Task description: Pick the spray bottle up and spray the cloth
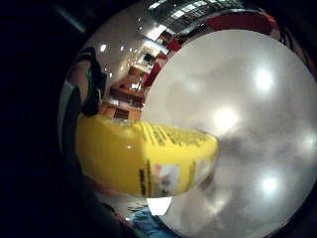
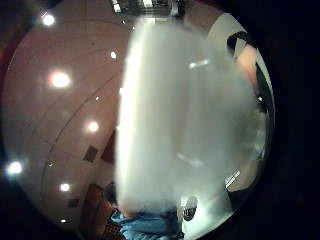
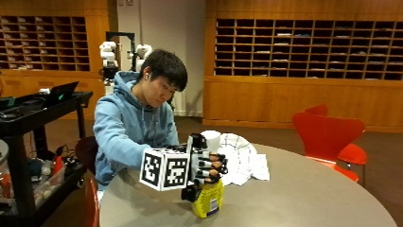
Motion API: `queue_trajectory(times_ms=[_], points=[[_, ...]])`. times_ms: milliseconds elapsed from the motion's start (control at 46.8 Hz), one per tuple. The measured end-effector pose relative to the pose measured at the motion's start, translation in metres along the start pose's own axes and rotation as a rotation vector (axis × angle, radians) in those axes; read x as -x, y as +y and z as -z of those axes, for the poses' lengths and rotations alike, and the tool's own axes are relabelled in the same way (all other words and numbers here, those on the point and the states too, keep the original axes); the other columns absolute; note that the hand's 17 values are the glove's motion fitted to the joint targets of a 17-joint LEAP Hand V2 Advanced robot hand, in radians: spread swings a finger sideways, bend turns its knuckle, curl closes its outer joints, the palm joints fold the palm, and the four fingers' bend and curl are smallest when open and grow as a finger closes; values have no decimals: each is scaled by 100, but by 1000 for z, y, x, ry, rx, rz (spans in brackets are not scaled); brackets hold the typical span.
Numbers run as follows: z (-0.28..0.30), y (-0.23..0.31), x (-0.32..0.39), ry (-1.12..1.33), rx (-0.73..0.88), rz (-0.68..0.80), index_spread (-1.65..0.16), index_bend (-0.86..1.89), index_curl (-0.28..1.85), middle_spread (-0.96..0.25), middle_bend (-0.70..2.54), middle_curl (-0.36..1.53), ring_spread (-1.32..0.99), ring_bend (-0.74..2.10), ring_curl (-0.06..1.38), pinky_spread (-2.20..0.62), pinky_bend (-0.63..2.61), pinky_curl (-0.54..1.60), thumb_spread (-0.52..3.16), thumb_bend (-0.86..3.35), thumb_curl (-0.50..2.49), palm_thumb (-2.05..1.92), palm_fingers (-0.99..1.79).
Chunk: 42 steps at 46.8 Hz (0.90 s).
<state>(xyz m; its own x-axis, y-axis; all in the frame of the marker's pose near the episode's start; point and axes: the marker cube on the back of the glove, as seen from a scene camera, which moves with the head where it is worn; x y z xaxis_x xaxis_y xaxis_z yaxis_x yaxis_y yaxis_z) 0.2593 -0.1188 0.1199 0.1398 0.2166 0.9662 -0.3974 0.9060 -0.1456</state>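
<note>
In the outside view my gloved right hand (image 3: 207, 170) grips a yellow spray bottle (image 3: 209, 201) around its upper part, fingers curled round it. The bottle is upright, with its base at or just above the round grey table (image 3: 302, 198). I cannot tell whether it touches. Its yellow labelled body (image 1: 148, 158) fills the little finger side palm view, and a white blurred part of the bottle (image 2: 185, 125) fills the thumb side view. A white checked cloth (image 3: 242, 158) is bunched up just behind the bottle. The bare left hand is hidden.
A red chair (image 3: 330, 135) stands at the table's far right side. On the left is a black cart (image 3: 31, 123) with equipment on it. The person sits at the table's far left edge. Wooden shelving lines the back wall.
</note>
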Motion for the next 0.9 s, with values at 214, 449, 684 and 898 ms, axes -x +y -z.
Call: queue_trajectory(times_ms=[214, 449, 684, 898], points=[[-47, 12, 16, -11, 92, 5, -27, 22, 38, -19, 36, 42, -21, 45, 37, -21, 36, 36, 45, -2, 58, 98, 122], [-87, 26, 52, 312, 161, 42, -26, 25, 44, -19, 47, 47, -22, 50, 41, -24, 32, 36, 25, -3, 65, 99, 137], [-121, 45, 96, 1004, 356, 96, -24, 31, 49, -18, 52, 49, -21, 53, 44, -27, 34, 37, 15, -3, 69, 99, 138], [-146, 62, 120, 1445, 503, 78, -23, 33, 51, -17, 53, 50, -21, 54, 45, -28, 35, 37, 11, -3, 71, 99, 137]])
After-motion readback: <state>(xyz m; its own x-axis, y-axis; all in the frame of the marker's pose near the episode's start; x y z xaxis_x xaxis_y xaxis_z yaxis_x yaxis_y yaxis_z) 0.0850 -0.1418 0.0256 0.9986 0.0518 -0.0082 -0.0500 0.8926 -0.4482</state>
